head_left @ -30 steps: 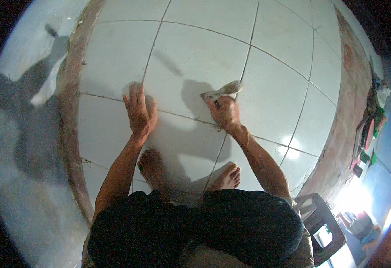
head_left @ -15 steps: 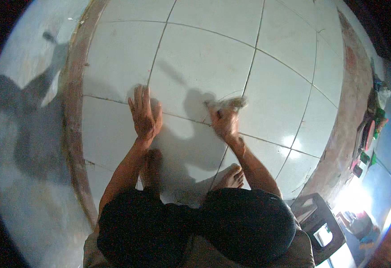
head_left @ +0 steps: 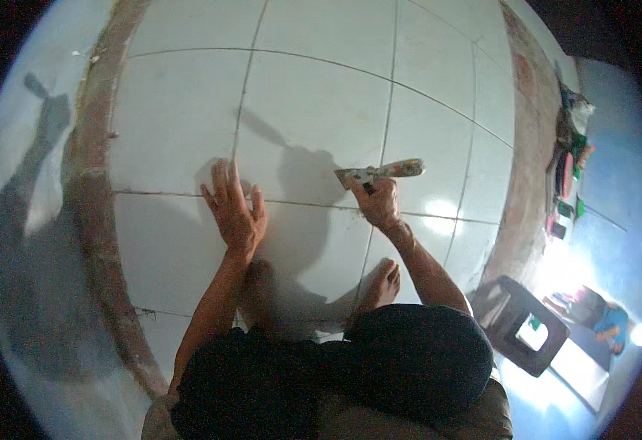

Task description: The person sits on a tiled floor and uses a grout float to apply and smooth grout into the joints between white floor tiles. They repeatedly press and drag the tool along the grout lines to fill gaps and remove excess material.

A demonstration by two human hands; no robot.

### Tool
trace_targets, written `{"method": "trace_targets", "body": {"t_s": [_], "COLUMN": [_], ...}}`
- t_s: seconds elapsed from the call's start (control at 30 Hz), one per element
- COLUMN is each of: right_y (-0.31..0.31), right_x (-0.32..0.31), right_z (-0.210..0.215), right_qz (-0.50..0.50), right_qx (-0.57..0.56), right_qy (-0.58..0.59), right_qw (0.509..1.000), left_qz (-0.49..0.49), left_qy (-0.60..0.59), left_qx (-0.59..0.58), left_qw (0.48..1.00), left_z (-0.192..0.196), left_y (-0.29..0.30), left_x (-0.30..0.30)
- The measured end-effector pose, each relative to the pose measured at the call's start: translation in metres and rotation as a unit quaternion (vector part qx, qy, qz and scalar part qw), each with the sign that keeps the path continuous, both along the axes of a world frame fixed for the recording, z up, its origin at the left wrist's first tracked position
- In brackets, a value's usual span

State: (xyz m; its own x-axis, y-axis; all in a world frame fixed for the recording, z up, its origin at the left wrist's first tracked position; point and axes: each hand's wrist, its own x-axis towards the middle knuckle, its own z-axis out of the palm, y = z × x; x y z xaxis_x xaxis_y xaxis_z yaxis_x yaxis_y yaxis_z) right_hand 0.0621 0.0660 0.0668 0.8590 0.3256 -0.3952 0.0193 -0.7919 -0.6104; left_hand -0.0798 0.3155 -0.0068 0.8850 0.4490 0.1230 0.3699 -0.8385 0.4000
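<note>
My left hand (head_left: 234,213) lies on the white floor tile (head_left: 181,117), fingers stretched out and thumb apart, with nothing in it. It rests where two grout lines meet. To its right, my right hand (head_left: 379,202) grips a putty knife (head_left: 401,168) with a stained, speckled handle. The handle points right, and the dirty metal blade points left, over the tiles. A dark thing under the fingers cannot be made out. Whether the blade touches the floor is hard to tell. My bare feet (head_left: 382,284) stand behind the hands, below my dark-clothed knees (head_left: 416,352).
A bare, rough strip (head_left: 95,220) runs between the tiles and the wall at left. Another rough strip (head_left: 519,183) borders them at right. Beyond it lie mixed small things (head_left: 566,169), a dark plastic stool (head_left: 508,312) and a person (head_left: 592,312) near a bright light.
The view has shifted, so the floor sits further left. The putty knife, blurred before, now shows clearly in my right hand. My left hand stays flat near the same grout crossing.
</note>
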Motion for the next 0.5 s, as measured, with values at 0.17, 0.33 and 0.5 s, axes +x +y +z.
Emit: {"method": "trace_targets", "body": {"t_s": [0.17,0.33,0.5], "right_y": [-0.029,-0.053,-0.003], "right_x": [0.017,0.027,0.026], "right_z": [0.072,0.125,0.116], "right_qz": [0.1,0.399,0.324], "right_qx": [-0.055,-0.076,0.024], "right_qy": [0.036,-0.21,-0.229], "right_qw": [0.993,0.889,0.918], "left_qz": [-0.024,-0.04,-0.078], "left_qy": [-0.043,-0.142,-0.133], "left_qx": [-0.034,-0.033,-0.58], "left_qw": [0.998,0.989,0.8], "left_z": [-0.006,-0.011,0.068], "left_y": [0.004,0.005,-0.046], "left_x": [-0.004,-0.001,0.034]}}
